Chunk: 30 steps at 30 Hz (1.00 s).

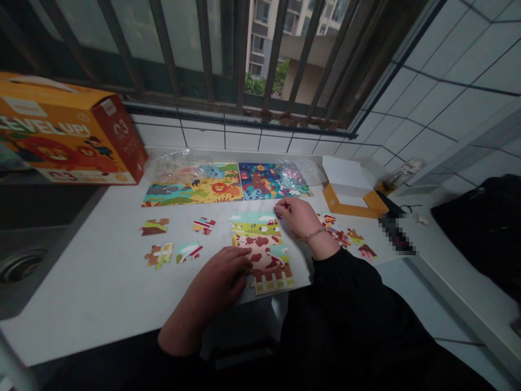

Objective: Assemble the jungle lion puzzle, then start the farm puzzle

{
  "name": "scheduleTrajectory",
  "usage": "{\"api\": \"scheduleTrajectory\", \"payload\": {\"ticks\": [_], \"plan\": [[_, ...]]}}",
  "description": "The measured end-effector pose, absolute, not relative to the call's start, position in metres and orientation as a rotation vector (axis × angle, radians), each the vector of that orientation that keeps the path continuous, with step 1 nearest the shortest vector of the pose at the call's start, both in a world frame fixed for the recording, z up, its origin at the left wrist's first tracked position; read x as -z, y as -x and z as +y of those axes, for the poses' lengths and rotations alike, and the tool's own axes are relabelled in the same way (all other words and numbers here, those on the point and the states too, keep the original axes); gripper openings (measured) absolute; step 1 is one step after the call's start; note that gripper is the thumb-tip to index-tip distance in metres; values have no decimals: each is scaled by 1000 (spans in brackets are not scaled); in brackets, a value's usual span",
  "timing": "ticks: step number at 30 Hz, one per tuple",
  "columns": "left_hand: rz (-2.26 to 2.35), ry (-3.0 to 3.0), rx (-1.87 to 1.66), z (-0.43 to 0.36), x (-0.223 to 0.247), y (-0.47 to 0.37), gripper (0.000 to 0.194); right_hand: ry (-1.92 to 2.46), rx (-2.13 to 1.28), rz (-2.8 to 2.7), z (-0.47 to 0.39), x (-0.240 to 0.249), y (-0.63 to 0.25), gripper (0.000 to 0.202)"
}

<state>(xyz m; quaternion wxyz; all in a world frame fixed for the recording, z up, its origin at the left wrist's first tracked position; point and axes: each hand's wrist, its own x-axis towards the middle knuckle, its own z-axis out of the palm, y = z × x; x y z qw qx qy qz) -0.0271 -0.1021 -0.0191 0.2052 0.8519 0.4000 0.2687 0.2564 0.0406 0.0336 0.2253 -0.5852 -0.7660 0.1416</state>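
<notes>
A partly joined jigsaw puzzle (261, 251) of a spotted cow, green fields and a white fence lies near the counter's front edge. My left hand (223, 270) rests on the puzzle's left side, its fingers stretched over the cow. Beside the top right corner, my right hand (299, 217) is closed with fingertips together; whatever may be in them is too small to make out. Loose pieces lie to the left: a brown-and-green piece (155, 227), a red-striped piece (204, 225), a fence piece (159, 256) and a green-and-white piece (189, 252).
More loose puzzle pieces (344, 234) lie right of my right forearm. Behind are a lion picture (193, 187), a dark blue picture (260, 182), clear plastic wrap (177, 164) and an open orange-and-white box (352, 190). A large orange box (69, 133) stands left, near a sink (22, 266).
</notes>
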Motion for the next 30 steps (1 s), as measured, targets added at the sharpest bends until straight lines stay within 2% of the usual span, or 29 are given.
{"api": "scheduleTrajectory", "payload": {"ticks": [5, 10, 16, 19, 23, 27, 30], "plan": [[1117, -2394, -768, -101, 19, 26, 32, 1510, -262, -2327, 36, -32, -264, 16], [1121, -2394, -791, -101, 19, 26, 30, 1244, -175, -2613, 41, -20, -234, 29], [1115, -2381, -763, -102, 19, 26, 34, 1231, -114, -2773, 43, -18, -221, 37], [1111, -2379, -776, -103, 18, 26, 36, 1238, -156, -2703, 36, -31, -235, 38], [1124, -2363, -765, -104, 13, 25, 37, 1204, -381, -2626, 7, -53, -265, 27], [1127, -2362, -751, -104, 9, 24, 42, 1168, -594, -2754, -30, -56, -282, 49], [1140, -2367, -757, -105, 9, 23, 40, 1242, -601, -2712, -47, -49, -285, 53]]}}
